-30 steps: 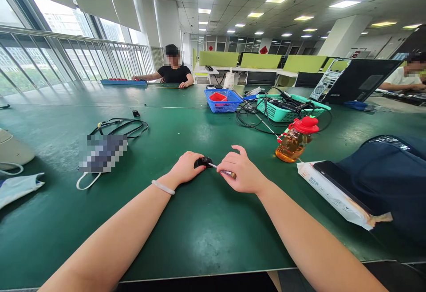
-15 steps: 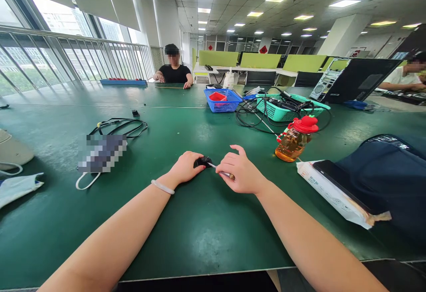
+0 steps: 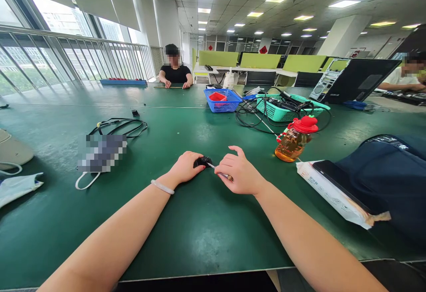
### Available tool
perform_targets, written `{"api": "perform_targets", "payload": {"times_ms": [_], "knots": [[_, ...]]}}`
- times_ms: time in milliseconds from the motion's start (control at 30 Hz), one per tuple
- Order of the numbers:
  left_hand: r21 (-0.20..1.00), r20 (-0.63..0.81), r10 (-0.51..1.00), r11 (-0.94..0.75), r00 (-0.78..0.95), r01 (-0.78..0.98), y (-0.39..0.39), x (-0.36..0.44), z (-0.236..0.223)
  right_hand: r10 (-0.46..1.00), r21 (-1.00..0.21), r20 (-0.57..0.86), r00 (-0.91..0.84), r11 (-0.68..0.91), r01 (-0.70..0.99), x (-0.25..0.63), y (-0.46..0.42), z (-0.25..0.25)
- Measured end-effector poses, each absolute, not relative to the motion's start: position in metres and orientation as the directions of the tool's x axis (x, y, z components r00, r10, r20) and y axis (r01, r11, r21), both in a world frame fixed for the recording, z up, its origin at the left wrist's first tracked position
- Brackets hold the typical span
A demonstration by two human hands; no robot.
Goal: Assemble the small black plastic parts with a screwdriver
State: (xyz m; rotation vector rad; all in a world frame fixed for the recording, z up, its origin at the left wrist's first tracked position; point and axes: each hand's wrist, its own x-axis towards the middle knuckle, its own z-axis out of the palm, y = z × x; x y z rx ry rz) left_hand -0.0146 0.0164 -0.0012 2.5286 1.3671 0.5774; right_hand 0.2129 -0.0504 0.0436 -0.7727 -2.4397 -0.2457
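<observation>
On the green table [image 3: 206, 234], a small black part [image 3: 203, 161] sits under the fingers of my left hand [image 3: 185, 168], thumb on its near side. Its exact kind is too small to make out. In my right hand [image 3: 240, 170] is a slim tool that looks like a screwdriver [image 3: 225, 176], its thin metal shaft pointing left. The tool's tip meets the right side of the black part, or comes very close. My right index finger is raised off the tool while the other fingers curl round it.
At the right stand a red-lidded bottle [image 3: 294, 141], a tissue pack [image 3: 328, 190] with a black phone [image 3: 342, 185], and dark cloth [image 3: 392, 181]. Farther back are a blue basket [image 3: 222, 104] and a green basket [image 3: 282, 113] of cables. A lanyard [image 3: 123, 125] lies left. A person [image 3: 175, 72] sits opposite.
My left hand and the black part stay nearly in place. My right hand and the tool have shifted very slightly left. The person opposite has brought both hands closer together on the table.
</observation>
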Motion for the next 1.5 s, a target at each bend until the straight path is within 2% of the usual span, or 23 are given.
{"api": "perform_targets", "payload": {"times_ms": [267,633,733,933,1067,1167,1300,1500], "knots": [[0.365,0.242,0.828,-0.561,0.507,0.743,0.016,-0.015,0.0,0.466,0.03,0.571,-0.676,0.811,0.584,0.213,-0.051,0.045],[0.371,0.245,0.831,-0.557,0.5,0.743,0.015,-0.014,0.001,0.494,-0.016,0.572,-0.655,0.805,0.593,0.216,-0.047,0.042],[0.368,0.232,0.837,-0.547,0.495,0.752,0.014,-0.014,0.002,0.536,-0.121,0.598,-0.596,0.795,0.594,0.217,-0.045,0.039],[0.368,0.224,0.842,-0.539,0.49,0.758,0.012,-0.014,0.006,0.715,-0.473,0.599,-0.361,0.679,0.562,0.221,-0.035,0.031],[0.37,0.223,0.84,-0.543,0.495,0.754,0.012,-0.014,0.007,0.854,-0.725,0.465,-0.234,0.518,0.453,0.223,-0.025,0.024],[0.372,0.216,0.841,-0.541,0.496,0.755,0.012,-0.014,0.007,0.916,-0.871,0.363,-0.169,0.398,0.288,0.225,-0.018,0.017],[0.376,0.208,0.838,-0.545,0.505,0.749,0.011,-0.014,0.009,0.962,-0.963,0.245,-0.119,0.256,0.086,0.226,-0.011,0.011],[0.386,0.21,0.831,-0.555,0.515,0.737,0.01,-0.014,0.011,0.986,-0.987,0.151,-0.068,0.146,-0.07,0.225,-0.009,0.008]]}}
